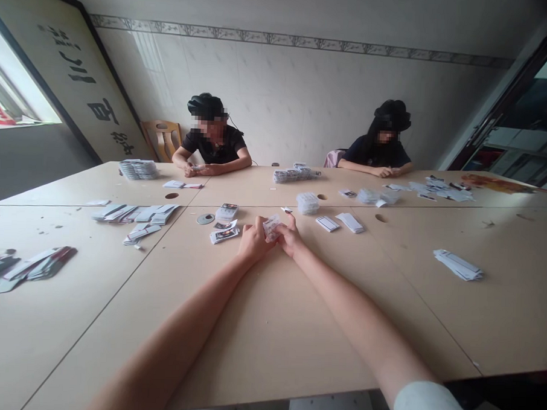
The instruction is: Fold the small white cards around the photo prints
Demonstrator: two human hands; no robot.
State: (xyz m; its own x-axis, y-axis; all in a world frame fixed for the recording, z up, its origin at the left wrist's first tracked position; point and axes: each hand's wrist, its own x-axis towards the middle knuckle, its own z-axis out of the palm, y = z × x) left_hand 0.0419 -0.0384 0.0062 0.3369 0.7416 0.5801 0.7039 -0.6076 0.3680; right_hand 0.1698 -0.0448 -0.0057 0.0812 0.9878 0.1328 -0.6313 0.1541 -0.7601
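Plastic packet (271,226), translucent, held in closed grip of left hand (253,240) and right hand (291,236); contents unclear.

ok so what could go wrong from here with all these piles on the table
The left hand is close to the loose picture cards, so a sideways move might knock them out of their pile. The translucent stack sits right by a round hole in the table, so a bump could perhaps send a piece in. The small translucent item, pinched between both hands, might slip or bend.
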